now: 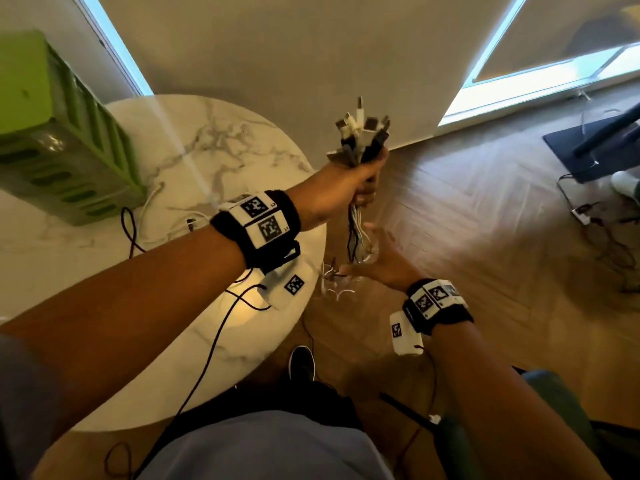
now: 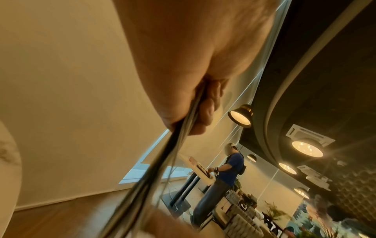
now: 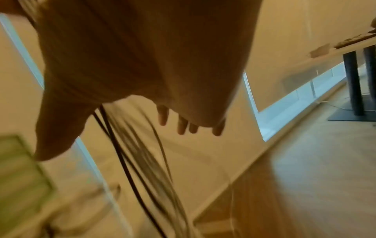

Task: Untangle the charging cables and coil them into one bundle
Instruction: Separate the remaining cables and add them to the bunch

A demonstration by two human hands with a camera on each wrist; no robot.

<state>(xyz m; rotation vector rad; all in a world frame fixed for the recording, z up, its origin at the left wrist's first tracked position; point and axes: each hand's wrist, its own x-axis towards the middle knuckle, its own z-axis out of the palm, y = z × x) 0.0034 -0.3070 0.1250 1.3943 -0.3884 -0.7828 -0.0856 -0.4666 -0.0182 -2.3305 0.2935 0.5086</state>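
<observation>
My left hand (image 1: 363, 188) is raised beyond the table edge and grips a bunch of charging cables (image 1: 355, 233) just under their plugs. The black, white and grey plugs (image 1: 362, 131) stick up above the fist. In the left wrist view the curled fingers (image 2: 205, 111) clamp the cables (image 2: 142, 185), which run down and left. My right hand (image 1: 375, 256) is below the left, palm open and fingers spread, with the hanging strands passing by it. The right wrist view shows straight fingertips (image 3: 182, 126) and blurred cables (image 3: 142, 154) beside the palm. The loose lower ends (image 1: 332, 284) are blurred.
A green slatted crate (image 1: 52, 133) stands on the round marble table (image 1: 214, 143) at the left, with a few loose cables (image 1: 162, 220) near it. Wooden floor lies to the right, with a dark stand base (image 1: 595, 150) and floor wires. Another person (image 2: 227, 169) stands far off.
</observation>
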